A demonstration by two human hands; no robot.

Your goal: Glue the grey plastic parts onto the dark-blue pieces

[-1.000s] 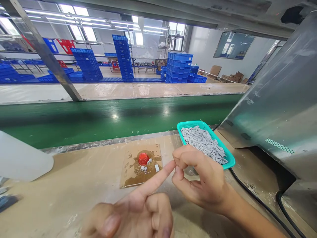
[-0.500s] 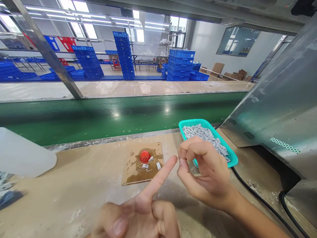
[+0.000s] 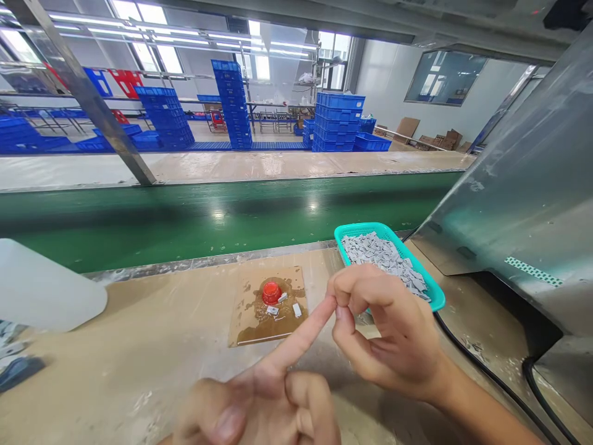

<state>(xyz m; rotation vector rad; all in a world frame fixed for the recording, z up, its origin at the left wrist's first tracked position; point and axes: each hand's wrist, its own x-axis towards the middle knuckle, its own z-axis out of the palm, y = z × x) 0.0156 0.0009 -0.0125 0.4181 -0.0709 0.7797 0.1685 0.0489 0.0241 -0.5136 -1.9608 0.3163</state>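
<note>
Pointing: left hand, near side of the board — index out, thumb well apart, nothing seen in the grip.
Pinching: right hand, right of the board — grip drawn almost closed at the left fingertip; cannot tell whether it has hold of anything.
Cup: red, on the board.
Pieces: three, on the board.
Basket: right of the board, holding grey bits.

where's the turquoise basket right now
In the head view, right of centre: the turquoise basket sits just beyond the right hand, left of the metal housing.
</note>
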